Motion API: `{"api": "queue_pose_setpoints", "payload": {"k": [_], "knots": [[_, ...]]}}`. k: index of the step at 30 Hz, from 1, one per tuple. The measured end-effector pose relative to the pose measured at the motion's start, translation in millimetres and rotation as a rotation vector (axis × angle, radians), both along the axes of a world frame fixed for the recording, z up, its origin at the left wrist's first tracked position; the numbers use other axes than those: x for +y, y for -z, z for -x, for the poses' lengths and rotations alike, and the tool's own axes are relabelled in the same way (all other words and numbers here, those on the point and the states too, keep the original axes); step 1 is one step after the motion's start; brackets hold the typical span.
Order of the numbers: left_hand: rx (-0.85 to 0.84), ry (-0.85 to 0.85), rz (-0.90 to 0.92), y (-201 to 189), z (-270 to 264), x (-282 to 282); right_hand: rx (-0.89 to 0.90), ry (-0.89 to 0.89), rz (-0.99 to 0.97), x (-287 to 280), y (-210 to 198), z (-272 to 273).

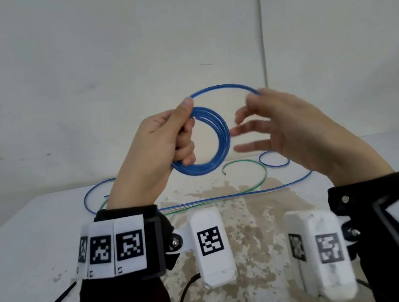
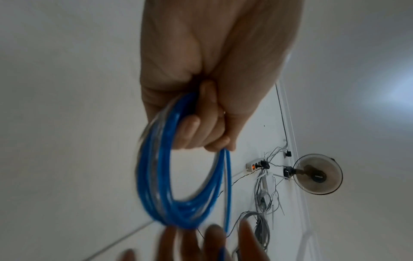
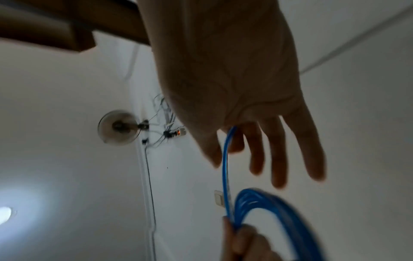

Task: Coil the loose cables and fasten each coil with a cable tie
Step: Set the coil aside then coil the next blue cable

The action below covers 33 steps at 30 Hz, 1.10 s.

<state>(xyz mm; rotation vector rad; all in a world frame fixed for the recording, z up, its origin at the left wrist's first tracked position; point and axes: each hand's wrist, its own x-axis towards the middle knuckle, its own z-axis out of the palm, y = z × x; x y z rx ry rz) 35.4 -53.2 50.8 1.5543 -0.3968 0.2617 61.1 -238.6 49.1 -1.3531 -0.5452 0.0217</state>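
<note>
the left hand (image 1: pixel 163 141) squeezes a round blue cable coil (image 1: pixel 215 148) of many loops. the right hand (image 1: pixel 283 124), fingers spread, pinches its loose strand (image 1: pixel 222 86).

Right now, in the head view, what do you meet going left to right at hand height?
Left hand gripping the blue coil → the coil's open ring → right hand, with a loose blue strand arching above from one hand to the other.

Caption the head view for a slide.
Left hand grips a blue coil; right hand feeds the next loop.
</note>
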Motion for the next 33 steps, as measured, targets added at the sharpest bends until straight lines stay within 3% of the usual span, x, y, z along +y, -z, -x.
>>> {"api": "queue_pose_setpoints", "payload": {"k": [2,4,18,23,28,33], "knots": [[-0.016,-0.031,0.091,-1.3,-1.1,-0.3,-0.04,-0.059,0.225,5.2,6.4,4.0],[-0.02,-0.049,0.143,-0.8,-2.4,-2.6,-0.046,-0.092,0.291,11.8,11.9,5.5],[0.093,0.121,0.293,-4.7,-1.1,0.5,-0.145,-0.116,0.244,17.1,11.1,7.1],[0.126,0.186,0.426,-6.2,-2.1,3.9,-0.201,-0.133,0.211,14.8,9.7,7.6],[0.145,0.113,0.436,-5.8,-2.2,5.6,-0.154,-0.144,0.228,18.4,11.1,8.7],[0.123,0.022,0.342,-5.4,-2.9,2.1,0.031,-0.177,0.271,15.0,3.7,6.8]]}}
